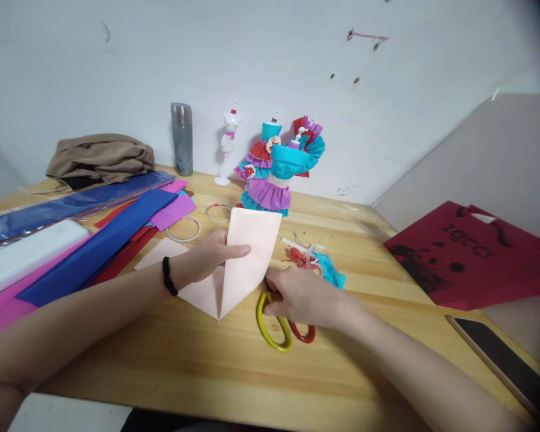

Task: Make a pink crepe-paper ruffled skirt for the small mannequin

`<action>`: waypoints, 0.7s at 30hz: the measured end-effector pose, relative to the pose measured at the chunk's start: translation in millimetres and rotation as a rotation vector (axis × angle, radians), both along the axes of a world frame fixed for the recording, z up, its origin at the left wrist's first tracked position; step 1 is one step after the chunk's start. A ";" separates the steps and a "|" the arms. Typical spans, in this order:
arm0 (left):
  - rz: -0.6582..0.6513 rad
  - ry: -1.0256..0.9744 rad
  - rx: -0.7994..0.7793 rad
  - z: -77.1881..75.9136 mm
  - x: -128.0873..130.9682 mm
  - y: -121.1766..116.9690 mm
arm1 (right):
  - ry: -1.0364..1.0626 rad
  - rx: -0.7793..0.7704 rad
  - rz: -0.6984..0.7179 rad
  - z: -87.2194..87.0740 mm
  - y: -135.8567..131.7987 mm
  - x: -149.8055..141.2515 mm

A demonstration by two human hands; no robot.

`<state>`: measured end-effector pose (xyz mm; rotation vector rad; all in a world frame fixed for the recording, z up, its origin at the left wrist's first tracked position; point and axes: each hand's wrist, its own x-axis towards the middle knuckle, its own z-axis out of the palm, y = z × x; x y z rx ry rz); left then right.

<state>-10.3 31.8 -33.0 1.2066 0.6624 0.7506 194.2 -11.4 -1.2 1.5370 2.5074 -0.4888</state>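
My left hand (213, 255) grips a folded sheet of pale pink paper (252, 252), thumb on its front face and fingers behind. The folded part stands up, while another part lies out to the left on the table. Close to the paper's lower right edge, my right hand (292, 294) is closed on a pair of scissors (274, 327) with one yellow and one red handle loop. The loops hang toward me, and the blades are hidden by the hand and paper. Beyond the right hand lies a small heap of red and turquoise scraps (317, 261).
Coloured paper strips (103, 252) and a white case (31, 255) cover the left of the wooden table. Behind are a brown cloth (101, 156), a bottle (182, 141), a bare mannequin (228, 141) and ruffled paper dresses (270, 192). A red bag (459, 258) and phone (495, 357) lie right.
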 end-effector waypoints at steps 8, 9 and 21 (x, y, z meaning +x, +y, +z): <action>0.057 -0.141 -0.124 -9.6 9.8 -8.9 | -0.055 0.094 -0.058 -12.5 -28.4 6.8; 0.058 -0.144 -0.137 -9.2 10.6 -11.9 | -0.045 0.087 -0.080 -14.0 -30.5 11.4; -0.143 0.400 0.632 10.4 15.9 -49.4 | 0.875 -0.359 -0.398 -21.3 -35.0 77.5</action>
